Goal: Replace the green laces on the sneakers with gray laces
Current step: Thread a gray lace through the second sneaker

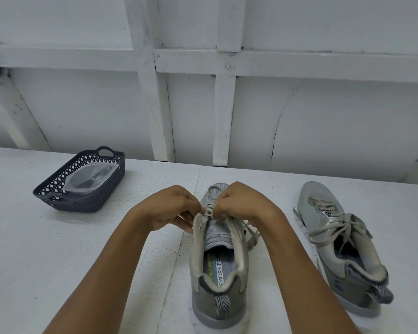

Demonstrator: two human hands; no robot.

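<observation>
Head view: shoe (pixel 219 261), bottom middle, heel close for easy reach.
Grip: left hand (pixel 171 208), right hand (pixel 239 201) pinch its lace (pixel 208 209).

Gray sneakers (pixel 217 261), dark lattice-patterned basket (pixel 87 186), white table (pixel 58 249)

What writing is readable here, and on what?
"EMORY FOA": insole of the near sneaker, both ends hidden.
"ECHERS": green, same insole, start hidden.
Tongue label: too blurred to read.
Heel mark on the far sneaker: unreadable.
</observation>
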